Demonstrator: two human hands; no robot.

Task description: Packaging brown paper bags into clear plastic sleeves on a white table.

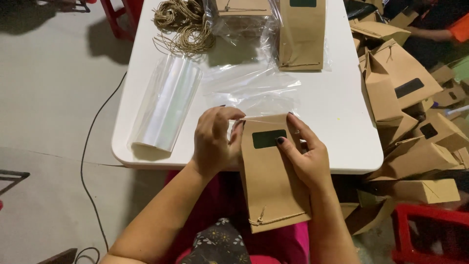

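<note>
A brown kraft paper bag point(271, 181) with a dark label window and a twine bow at its near end lies over the white table's point(337, 102) front edge. My right hand point(305, 154) grips its right side, thumb on the label. My left hand point(212, 139) pinches the mouth of a clear plastic sleeve point(254, 95) at the bag's far end. The bag's top sits at the sleeve's opening.
A stack of clear plastic sleeves point(166, 100) lies at the table's left. A bundle of twine point(183, 24) and two wrapped kraft bags point(300, 34) sit at the back. A heap of kraft bags point(410, 117) piles up on the right. Another person's arm point(435, 32) shows at top right. A black cable point(90, 146) runs across the floor.
</note>
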